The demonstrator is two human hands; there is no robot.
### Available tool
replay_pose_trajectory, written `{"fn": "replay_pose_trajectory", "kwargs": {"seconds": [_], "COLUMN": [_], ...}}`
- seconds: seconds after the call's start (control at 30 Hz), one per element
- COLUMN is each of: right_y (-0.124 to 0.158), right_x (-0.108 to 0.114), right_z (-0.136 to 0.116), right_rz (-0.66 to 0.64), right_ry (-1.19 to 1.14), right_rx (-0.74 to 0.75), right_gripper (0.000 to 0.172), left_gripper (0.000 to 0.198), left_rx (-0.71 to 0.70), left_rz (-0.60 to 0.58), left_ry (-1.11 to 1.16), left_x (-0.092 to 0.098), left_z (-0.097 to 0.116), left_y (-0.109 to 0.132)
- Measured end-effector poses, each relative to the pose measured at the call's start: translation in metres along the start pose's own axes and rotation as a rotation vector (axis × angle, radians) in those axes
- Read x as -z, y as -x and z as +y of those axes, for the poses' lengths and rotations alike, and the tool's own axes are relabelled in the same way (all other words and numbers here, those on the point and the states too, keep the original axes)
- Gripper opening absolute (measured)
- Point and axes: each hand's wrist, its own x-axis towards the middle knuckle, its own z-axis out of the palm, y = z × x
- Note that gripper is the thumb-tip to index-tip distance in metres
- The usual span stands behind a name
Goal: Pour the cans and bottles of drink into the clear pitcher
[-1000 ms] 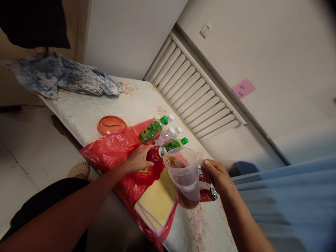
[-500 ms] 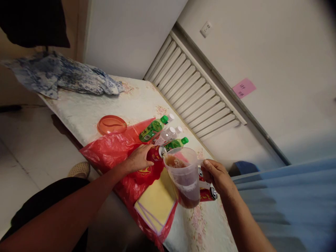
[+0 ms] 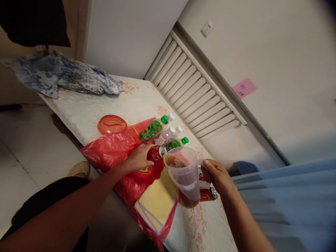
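My left hand is wrapped round a red drink can, tipped so that its top meets the rim of a clear plastic pitcher. Brown liquid with bubbles on it is inside the pitcher. By its handle, my right hand grips the pitcher, holding it tilted above the table. Behind the pitcher, partly covered, are more red cans. Beyond my left hand stand green-capped bottles and white-capped clear bottles.
Under my left arm lies a red plastic bag with a folded yellow cloth on it. An orange-red lid sits on the flowered tablecloth. Patterned fabric covers the far end. A radiator and a blue curtain border the table.
Almost nothing differs. The can and the pitcher stay in the same place, and both hands keep their hold.
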Motion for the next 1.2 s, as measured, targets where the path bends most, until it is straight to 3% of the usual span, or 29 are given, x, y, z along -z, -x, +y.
{"fn": "replay_pose_trajectory", "kwargs": {"seconds": [0.6,0.8,1.0,1.2], "right_y": [0.001,0.008,0.01,-0.005], "right_x": [-0.001,-0.004,-0.019,-0.047], "right_z": [0.004,0.013,0.012,0.004], "right_rz": [-0.01,0.004,0.153,0.308], "right_ry": [-0.006,-0.156,-0.396,-0.559], "right_rx": [-0.01,0.019,0.091,0.19], "right_gripper": [0.058,0.056,0.054,0.048], "left_gripper": [0.069,0.073,0.071,0.069], "left_rx": [0.004,0.033,0.028,0.039], "left_rz": [-0.001,0.006,0.126,0.288], "left_ry": [-0.005,0.029,0.102,0.16], "left_x": [0.001,0.003,0.011,0.024], "left_z": [0.0,0.0,-0.001,-0.001], "left_y": [0.0,0.0,-0.002,-0.004]}}
